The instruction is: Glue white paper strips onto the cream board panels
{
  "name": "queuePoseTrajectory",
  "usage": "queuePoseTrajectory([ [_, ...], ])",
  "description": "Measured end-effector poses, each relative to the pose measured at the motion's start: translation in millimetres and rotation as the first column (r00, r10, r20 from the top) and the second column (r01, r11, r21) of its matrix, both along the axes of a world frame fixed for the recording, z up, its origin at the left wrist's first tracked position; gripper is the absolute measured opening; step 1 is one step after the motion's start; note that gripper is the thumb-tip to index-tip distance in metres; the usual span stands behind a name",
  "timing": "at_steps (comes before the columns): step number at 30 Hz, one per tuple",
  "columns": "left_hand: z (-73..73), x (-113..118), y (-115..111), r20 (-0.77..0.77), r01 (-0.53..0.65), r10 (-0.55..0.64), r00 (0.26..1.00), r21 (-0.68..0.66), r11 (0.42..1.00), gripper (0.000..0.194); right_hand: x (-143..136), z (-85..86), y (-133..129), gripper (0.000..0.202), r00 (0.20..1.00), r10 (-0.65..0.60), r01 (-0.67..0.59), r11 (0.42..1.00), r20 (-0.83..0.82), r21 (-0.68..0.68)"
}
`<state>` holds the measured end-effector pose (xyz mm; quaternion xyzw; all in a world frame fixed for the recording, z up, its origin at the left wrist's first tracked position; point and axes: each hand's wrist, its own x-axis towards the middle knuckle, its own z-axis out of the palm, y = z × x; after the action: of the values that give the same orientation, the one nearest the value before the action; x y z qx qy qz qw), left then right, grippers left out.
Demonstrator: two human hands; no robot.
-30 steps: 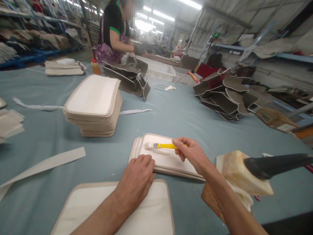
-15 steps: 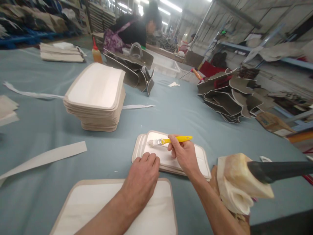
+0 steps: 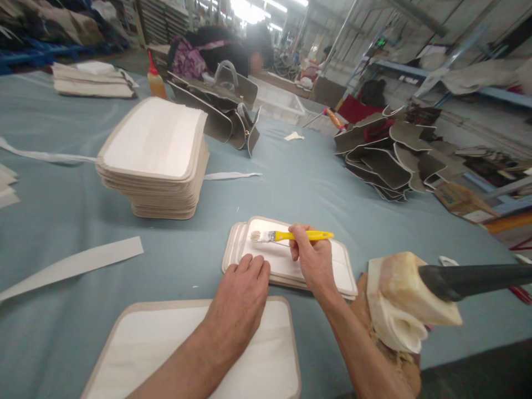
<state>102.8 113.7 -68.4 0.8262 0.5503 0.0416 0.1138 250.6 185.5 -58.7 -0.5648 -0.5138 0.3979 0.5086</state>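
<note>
My right hand (image 3: 311, 257) grips a yellow-handled brush (image 3: 303, 235), its bristles on the left part of the top panel in a small stack of white panels with beige edges (image 3: 341, 266). My left hand (image 3: 245, 288) rests on the near left edge of that stack, its fingers side by side and bent over the panel; the fingertips press down and the palm side is hidden. Beneath my left forearm lies a larger white panel with a beige border (image 3: 166, 332).
Tall stack of panels (image 3: 153, 138) at left, with white strips near it. Glue bottle (image 3: 156, 80) and grey bag parts (image 3: 233, 116) behind. Grey-brown pieces (image 3: 386, 155) at right; whitish block with a black handle (image 3: 394, 288) beside my right forearm. A person bends across the table's far side.
The view has shifted slightly, so most objects sit a little higher and further left. The brush has moved slightly on the panel. My left hand stays on the stack.
</note>
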Motion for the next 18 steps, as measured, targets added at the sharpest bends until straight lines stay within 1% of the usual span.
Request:
queuePoseTrajectory([
  [2,1.3,0.3,-0.4,-0.008,-0.003,0.003,1.000,0.004,1.000,0.030,-1.5,-3.6,1.8,0.047,1.000,0.013,-0.013,1.000,0.018,-0.006],
  [5,1.8,0.8,-1.4,-0.018,-0.003,0.003,1.000,0.014,1.000,0.030,-1.5,-8.0,3.5,0.047,0.994,0.007,-0.006,1.000,0.110,-0.010],
  [8,0.5,1.6,-1.4,-0.031,-0.005,0.006,1.000,0.026,1.000,0.030,0.0,-8.8,3.8,0.046,0.985,0.013,-0.010,1.000,0.174,-0.022],
  [12,1.2,3.4,0.1,-0.060,-0.011,0.013,0.998,0.039,0.999,0.028,-1.5,-3.1,5.9,0.041,0.960,0.051,-0.057,0.998,0.275,0.015],
  [15,5.6,5.5,1.3,-0.088,-0.010,0.014,0.996,0.042,0.999,0.024,-3.7,4.0,10.6,0.038,0.923,0.083,-0.106,0.993,0.376,0.042],
  [18,9.8,7.8,2.0,-0.117,-0.010,0.014,0.993,0.038,0.999,0.022,2.4,11.0,15.6,0.035,0.889,0.102,-0.140,0.989,0.446,0.053],
])
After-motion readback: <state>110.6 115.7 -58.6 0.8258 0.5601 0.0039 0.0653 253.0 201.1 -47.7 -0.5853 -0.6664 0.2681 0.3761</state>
